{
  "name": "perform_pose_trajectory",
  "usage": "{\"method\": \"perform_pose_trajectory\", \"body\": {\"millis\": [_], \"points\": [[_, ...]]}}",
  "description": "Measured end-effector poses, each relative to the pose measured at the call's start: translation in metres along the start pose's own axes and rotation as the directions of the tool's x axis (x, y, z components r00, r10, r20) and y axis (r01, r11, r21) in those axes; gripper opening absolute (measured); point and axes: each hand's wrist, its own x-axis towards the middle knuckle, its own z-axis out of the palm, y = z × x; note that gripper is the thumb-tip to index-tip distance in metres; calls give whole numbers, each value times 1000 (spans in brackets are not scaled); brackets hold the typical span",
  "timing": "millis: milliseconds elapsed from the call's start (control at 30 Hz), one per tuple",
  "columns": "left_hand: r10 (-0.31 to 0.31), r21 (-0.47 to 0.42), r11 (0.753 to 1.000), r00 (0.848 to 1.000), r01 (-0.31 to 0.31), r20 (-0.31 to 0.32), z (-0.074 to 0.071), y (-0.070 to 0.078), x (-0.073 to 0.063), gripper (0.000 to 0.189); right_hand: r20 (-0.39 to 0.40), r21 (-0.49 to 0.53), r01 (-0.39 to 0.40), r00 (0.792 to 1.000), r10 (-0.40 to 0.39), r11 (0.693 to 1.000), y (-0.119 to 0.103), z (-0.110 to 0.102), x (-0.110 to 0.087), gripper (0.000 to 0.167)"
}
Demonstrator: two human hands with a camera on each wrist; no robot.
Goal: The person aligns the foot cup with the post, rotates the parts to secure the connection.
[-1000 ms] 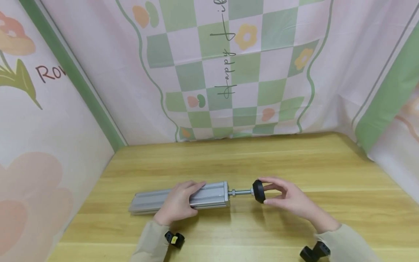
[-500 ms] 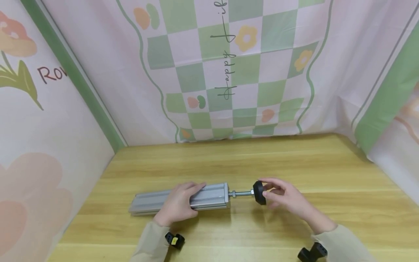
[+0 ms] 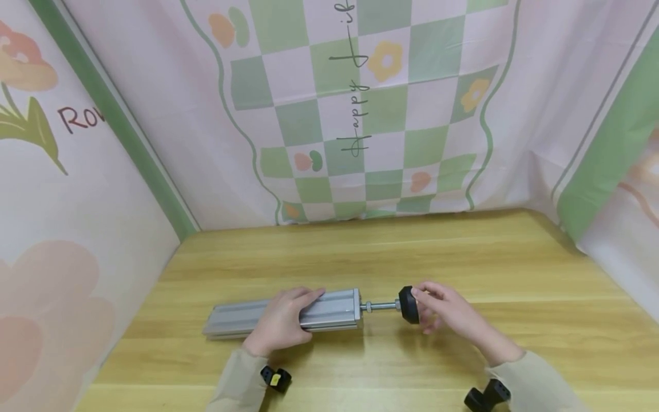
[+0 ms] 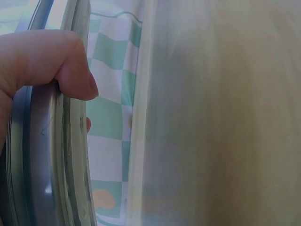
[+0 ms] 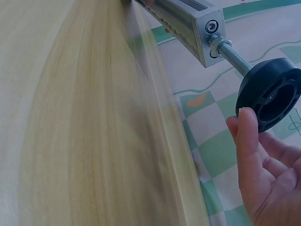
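A silver aluminium profile (image 3: 332,309) lies lengthwise on the wooden table, and my left hand (image 3: 280,320) grips it across its middle. In the left wrist view the thumb (image 4: 75,70) bends over the profile's side. From the profile's right end a threaded rod (image 3: 383,306) sticks out, with a nut close to the end plate (image 5: 203,40). A black round levelling foot (image 3: 408,304) is on the rod's outer end. My right hand (image 3: 448,312) pinches this foot at its rim between thumb and finger; the foot's ribbed, hollow underside faces the palm in the right wrist view.
The wooden table (image 3: 329,252) runs back to a hanging cloth (image 3: 360,114) with green and white checks. Printed cloth walls stand at left and right. A small black camera (image 3: 277,379) is strapped to the left wrist, another (image 3: 486,395) to the right.
My right thumb has moved from the lower edge of the levelling foot up to its upper rim, while the fingers have shifted beneath. The left hand and the profile stay in place.
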Motion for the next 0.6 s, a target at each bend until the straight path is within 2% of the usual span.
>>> {"method": "perform_pose_trajectory", "body": {"millis": [267, 400, 500, 600], "points": [[-3, -3, 1000, 1000, 3, 10, 1, 0, 0, 83, 1, -14, -46, 999, 46, 999, -1, 1, 0, 44], [3, -12, 1000, 1000, -3, 7, 1, -1, 0, 82, -50, -46, -56, 997, 54, 997, -3, 1, -1, 46], [1, -20, 1000, 1000, -1, 5, 1, -1, 0, 82, -80, -35, 2, 997, -5, 999, -4, 0, -4, 47], [-1, -19, 1000, 1000, 1, 2, 1, -2, 0, 82, -70, -32, 151, 986, -153, 988, -3, -1, -6, 46]]}}
